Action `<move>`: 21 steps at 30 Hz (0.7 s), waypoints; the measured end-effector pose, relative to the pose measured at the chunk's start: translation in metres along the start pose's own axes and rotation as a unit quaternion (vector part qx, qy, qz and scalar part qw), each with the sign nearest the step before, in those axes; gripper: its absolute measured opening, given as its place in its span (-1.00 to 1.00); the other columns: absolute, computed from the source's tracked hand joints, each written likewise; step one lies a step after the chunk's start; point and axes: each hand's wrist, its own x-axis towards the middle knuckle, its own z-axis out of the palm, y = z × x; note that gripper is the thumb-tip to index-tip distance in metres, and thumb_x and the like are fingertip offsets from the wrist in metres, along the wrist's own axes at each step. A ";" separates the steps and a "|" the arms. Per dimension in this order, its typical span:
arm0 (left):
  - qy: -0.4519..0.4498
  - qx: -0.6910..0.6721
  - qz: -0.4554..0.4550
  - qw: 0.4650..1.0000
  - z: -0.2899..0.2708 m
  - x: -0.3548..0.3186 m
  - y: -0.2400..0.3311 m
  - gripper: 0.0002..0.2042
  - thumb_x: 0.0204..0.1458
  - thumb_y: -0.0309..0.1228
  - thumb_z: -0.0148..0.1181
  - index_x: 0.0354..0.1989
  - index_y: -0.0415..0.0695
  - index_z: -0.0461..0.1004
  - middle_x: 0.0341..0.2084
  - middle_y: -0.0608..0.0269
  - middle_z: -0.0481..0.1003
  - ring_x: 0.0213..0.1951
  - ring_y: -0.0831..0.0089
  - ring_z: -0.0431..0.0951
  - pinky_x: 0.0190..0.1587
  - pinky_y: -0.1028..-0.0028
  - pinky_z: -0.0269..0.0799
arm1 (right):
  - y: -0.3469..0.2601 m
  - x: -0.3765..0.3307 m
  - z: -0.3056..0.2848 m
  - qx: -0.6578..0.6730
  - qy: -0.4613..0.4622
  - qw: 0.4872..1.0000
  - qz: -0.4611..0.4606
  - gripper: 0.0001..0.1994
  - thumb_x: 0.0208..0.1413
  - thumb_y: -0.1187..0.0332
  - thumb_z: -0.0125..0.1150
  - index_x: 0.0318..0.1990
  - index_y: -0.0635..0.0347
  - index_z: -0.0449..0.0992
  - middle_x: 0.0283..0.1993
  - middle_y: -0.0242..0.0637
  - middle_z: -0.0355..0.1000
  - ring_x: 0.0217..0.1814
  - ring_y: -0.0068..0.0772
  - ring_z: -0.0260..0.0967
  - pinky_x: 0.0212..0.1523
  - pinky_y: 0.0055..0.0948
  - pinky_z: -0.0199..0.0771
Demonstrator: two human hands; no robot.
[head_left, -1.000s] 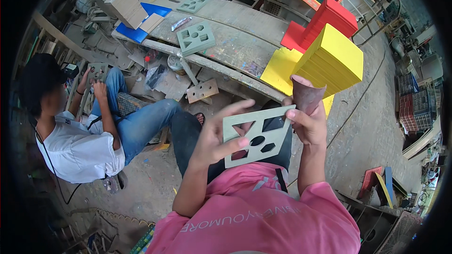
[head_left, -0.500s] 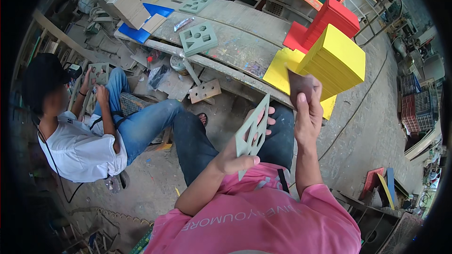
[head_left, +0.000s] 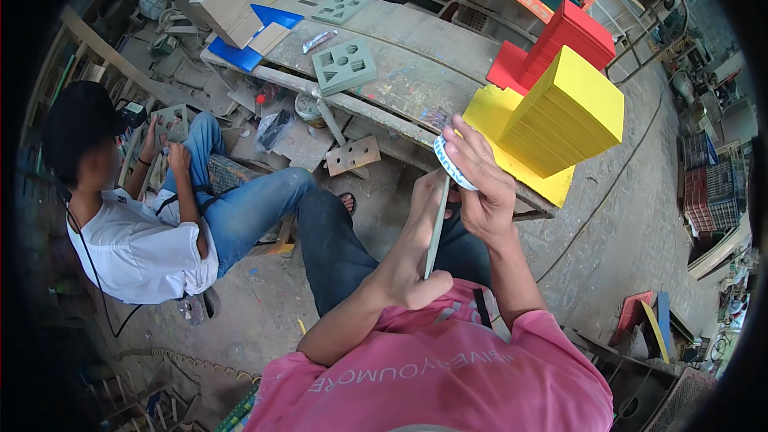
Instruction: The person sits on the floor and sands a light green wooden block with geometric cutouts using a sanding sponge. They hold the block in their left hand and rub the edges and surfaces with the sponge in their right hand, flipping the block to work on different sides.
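Observation:
My left hand (head_left: 410, 250) grips a thin grey-green board (head_left: 437, 228), which stands nearly edge-on in front of my lap. Its cut-out holes are turned out of sight from here. At the board's upper end, my right hand (head_left: 490, 192) presses a folded piece of sandpaper (head_left: 454, 163), whose white printed backing shows under the fingers. On the bench, a stack of similar grey-green boards (head_left: 346, 66) with shaped holes lies ahead, and another such board (head_left: 337, 9) is farther back.
Yellow panels (head_left: 564, 116) and red panels (head_left: 564, 46) are stacked at the right of the wooden bench (head_left: 400, 84). Plain wooden blocks (head_left: 226, 12) rest on a blue panel at its left. A seated co-worker (head_left: 136, 232) handles a similar board close on my left.
My right hand has come down and left, bringing the sandpaper from beside the yellow stack onto the board's edge. The board has turned from showing its holes to nearly edge-on.

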 end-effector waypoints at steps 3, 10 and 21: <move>-0.020 0.058 0.033 0.998 -0.009 0.001 -0.005 0.00 -0.40 -0.35 0.05 0.37 -0.42 -0.17 0.24 -0.21 0.00 0.23 0.00 0.07 0.23 0.23 0.07 | -0.018 0.005 -0.002 0.043 -0.055 0.997 -0.020 -0.53 -0.07 0.71 -0.05 0.03 0.26 0.56 0.14 -0.07 0.46 0.32 0.09 0.28 0.35 -0.06 0.09; 0.004 -0.107 -0.069 0.992 -0.005 -0.018 -0.018 -0.03 -0.29 -0.26 0.14 0.42 -0.23 -0.11 0.31 -0.01 0.07 0.31 0.29 0.13 0.32 0.19 0.06 | 0.009 0.013 -0.015 0.020 -0.092 0.995 -0.027 -0.60 -0.05 0.65 -0.05 -0.07 0.24 0.62 0.07 -0.17 0.52 0.31 0.10 0.29 0.33 0.00 0.11; 0.000 -0.015 -0.009 1.000 0.001 -0.008 -0.023 -0.01 -0.22 -0.05 0.08 0.35 -0.43 -0.13 0.29 -0.18 -0.05 0.33 0.03 -0.05 0.37 0.16 -0.15 | 0.000 0.006 -0.013 0.002 -0.082 0.996 -0.018 -0.62 0.01 0.59 -0.03 -0.04 0.19 0.61 0.06 -0.18 0.53 0.30 0.08 0.31 0.38 0.04 0.01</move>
